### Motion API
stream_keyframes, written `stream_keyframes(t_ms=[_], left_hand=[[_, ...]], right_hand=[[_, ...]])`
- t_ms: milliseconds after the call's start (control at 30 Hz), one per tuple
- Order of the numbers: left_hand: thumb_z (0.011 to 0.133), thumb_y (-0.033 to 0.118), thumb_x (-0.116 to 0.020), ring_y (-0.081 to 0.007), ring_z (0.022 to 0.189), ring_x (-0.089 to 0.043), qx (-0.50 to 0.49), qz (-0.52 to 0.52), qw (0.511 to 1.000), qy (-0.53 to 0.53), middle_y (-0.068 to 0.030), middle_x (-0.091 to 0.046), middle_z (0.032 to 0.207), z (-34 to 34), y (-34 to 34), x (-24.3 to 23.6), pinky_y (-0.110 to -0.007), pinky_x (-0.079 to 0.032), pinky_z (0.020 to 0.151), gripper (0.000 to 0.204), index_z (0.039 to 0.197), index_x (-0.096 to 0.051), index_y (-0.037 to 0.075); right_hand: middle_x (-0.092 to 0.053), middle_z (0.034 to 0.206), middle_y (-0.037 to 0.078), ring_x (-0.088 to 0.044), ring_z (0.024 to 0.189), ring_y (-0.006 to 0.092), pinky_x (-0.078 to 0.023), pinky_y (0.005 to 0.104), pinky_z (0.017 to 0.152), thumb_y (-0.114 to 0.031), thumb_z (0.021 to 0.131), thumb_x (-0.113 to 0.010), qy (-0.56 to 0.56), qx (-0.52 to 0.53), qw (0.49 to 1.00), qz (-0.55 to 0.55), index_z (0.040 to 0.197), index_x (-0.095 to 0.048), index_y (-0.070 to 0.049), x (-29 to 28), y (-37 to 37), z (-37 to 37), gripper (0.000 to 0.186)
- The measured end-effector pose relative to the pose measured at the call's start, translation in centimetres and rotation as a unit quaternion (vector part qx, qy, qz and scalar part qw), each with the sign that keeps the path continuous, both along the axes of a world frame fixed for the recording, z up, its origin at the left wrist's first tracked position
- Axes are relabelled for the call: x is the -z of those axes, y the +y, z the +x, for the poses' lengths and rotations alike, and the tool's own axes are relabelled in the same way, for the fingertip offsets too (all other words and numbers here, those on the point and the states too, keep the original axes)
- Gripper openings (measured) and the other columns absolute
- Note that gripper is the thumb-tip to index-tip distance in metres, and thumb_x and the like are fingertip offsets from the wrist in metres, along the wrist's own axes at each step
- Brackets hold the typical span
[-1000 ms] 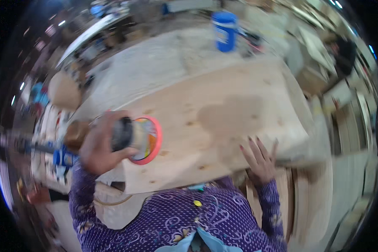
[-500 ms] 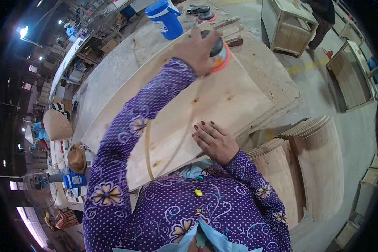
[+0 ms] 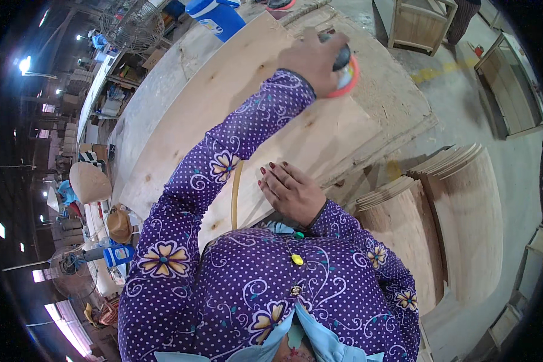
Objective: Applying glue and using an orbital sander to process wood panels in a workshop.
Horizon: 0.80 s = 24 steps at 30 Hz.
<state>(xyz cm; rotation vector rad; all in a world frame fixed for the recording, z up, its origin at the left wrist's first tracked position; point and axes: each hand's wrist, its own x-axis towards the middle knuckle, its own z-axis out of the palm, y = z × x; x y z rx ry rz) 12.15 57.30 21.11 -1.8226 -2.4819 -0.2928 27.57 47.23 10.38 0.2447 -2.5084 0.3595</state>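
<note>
Gripping round orange-rimmed sander (image 3: 342, 67), flat pale plywood sheet (image 3: 247, 108)

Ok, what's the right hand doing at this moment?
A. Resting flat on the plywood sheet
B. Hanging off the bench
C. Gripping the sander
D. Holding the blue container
A: the right hand lies palm down, fingers spread, on the plywood sheet, while the left hand grips the orange-padded sander.
</note>
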Motion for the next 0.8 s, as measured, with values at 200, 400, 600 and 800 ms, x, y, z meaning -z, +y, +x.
stream_keyframes(t_ms=[200,400,600,800], left_hand=[[0.071,0.036,-0.071,-0.0349,0.096,-0.060,0.107,-0.026,0.983,-0.146,-0.0167,-0.051,0.113,1.2,-0.8,0.2,-0.042,-0.050,0.083,0.058,0.122,-0.046,0.025],[0.071,0.030,-0.070,-0.0348,0.091,-0.061,-0.005,0.031,0.999,0.013,-0.0164,-0.049,0.109,0.3,-0.8,0.9,-0.044,-0.053,0.072,0.056,0.122,-0.046,0.031],[0.073,0.020,-0.065,-0.0371,0.085,-0.059,-0.038,0.133,0.983,0.120,-0.0181,-0.046,0.108,-4.2,-1.0,1.4,-0.045,-0.052,0.062,0.043,0.112,-0.052,0.032],[0.073,0.012,-0.062,-0.0382,0.092,-0.056,-0.045,0.159,0.967,0.193,-0.0213,-0.044,0.115,-5.3,-1.5,1.3,-0.043,-0.053,0.063,0.052,0.119,-0.050,0.032]], right_hand=[[-0.058,0.121,0.012,-0.053,0.117,0.0254,-0.040,0.0391,0.102,-0.016,0.079,-0.052,-0.050,0.016,0.999,-0.003,0.110,-0.061,-0.005,-0.4,0.2,0.1,0.035],[-0.058,0.118,0.018,-0.055,0.112,0.0315,-0.042,0.0428,0.097,-0.014,0.082,-0.051,-0.014,-0.001,1.000,-0.007,0.109,-0.061,0.002,-0.3,-0.5,0.0,0.033],[-0.059,0.117,0.016,-0.056,0.112,0.0308,-0.041,0.0430,0.098,-0.015,0.083,-0.050,-0.031,-0.002,1.000,0.004,0.111,-0.059,0.001,-0.8,-0.9,-0.2,0.033],[-0.058,0.119,0.016,-0.055,0.113,0.0311,-0.040,0.0434,0.100,-0.016,0.083,-0.050,-0.041,0.001,0.999,0.003,0.114,-0.058,0.000,-1.0,-1.0,-0.1,0.035]])
